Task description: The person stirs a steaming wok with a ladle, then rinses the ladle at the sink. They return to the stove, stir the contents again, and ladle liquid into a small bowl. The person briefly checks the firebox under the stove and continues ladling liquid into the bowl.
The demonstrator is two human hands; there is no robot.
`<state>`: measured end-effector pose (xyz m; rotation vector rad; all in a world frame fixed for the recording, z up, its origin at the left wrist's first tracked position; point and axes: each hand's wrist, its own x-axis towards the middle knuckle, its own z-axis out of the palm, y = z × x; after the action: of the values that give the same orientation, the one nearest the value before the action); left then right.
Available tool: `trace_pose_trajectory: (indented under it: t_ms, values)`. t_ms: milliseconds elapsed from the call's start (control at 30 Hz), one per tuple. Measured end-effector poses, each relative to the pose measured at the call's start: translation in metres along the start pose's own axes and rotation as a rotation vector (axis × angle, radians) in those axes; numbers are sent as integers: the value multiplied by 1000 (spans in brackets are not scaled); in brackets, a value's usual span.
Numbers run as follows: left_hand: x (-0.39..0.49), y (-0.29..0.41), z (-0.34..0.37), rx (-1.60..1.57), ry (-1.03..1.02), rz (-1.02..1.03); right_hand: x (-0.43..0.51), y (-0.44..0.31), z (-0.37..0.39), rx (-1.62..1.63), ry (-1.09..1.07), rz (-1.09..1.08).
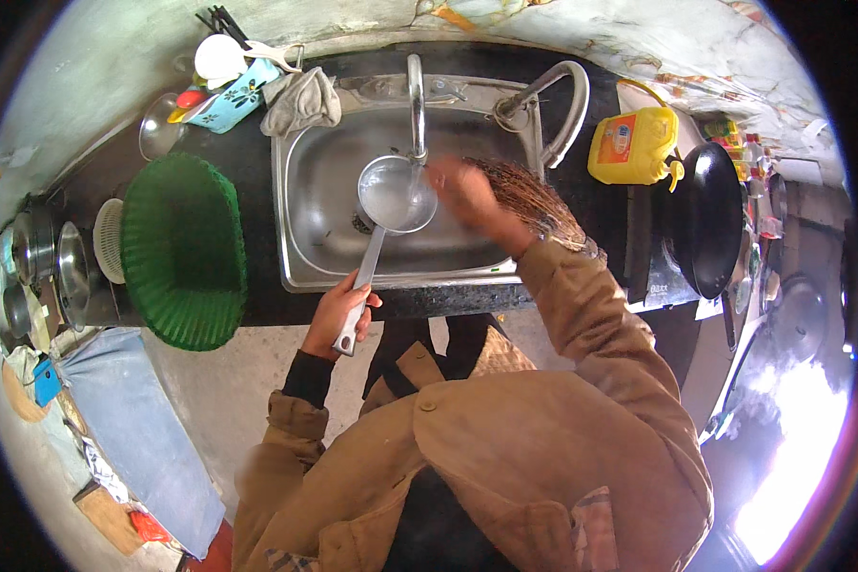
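My left hand point(338, 314) grips the grey handle of a metal ladle point(382, 196), whose round bowl is held over the sink basin. Water runs from the chrome faucet point(416, 107) into the bowl. My right hand point(472, 204), blurred by motion, is at the right of the bowl near the stream; whether its fingers hold anything is unclear. Behind that hand and wrist a bundled twig scrubbing brush point(533, 200) lies across the right side of the stainless steel sink point(314, 214), partly hidden by my sleeve.
Left of the sink stands a green plastic basket point(179, 286), with a blue utensil holder point(236, 96) and a grey cloth point(304, 104) behind. A curved pipe point(578, 93), a yellow pump jug point(633, 146) and a black wok point(708, 222) are on the right. Steam rises far right.
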<state>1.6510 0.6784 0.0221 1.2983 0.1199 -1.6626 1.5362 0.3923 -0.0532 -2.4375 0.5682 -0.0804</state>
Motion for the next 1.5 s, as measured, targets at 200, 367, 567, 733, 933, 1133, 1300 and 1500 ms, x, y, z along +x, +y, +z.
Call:
trace_pose_trajectory:
  t_ms: [200,367,567,733,933,1133,1300,1500]
  values:
    - [8,1,-5,105,-11,-81,-62,53,93,-229,-342,280]
    - [14,4,-7,59,-65,-100,-58,80,124,21,-2,412]
    - [16,3,-15,8,-134,-165,-59,76,108,-120,109,509]
    - [12,-9,-17,-60,-92,-168,-40,-1,89,460,306,520]
    - [12,-21,-6,68,-76,-156,-7,11,148,555,349,759]
    - [8,-29,3,200,-82,-177,3,5,141,467,165,465]
    - [11,-16,-11,218,-136,-181,-41,17,168,522,-183,146]
    - [5,-21,-7,195,-80,-207,2,-4,114,-183,-173,-306]
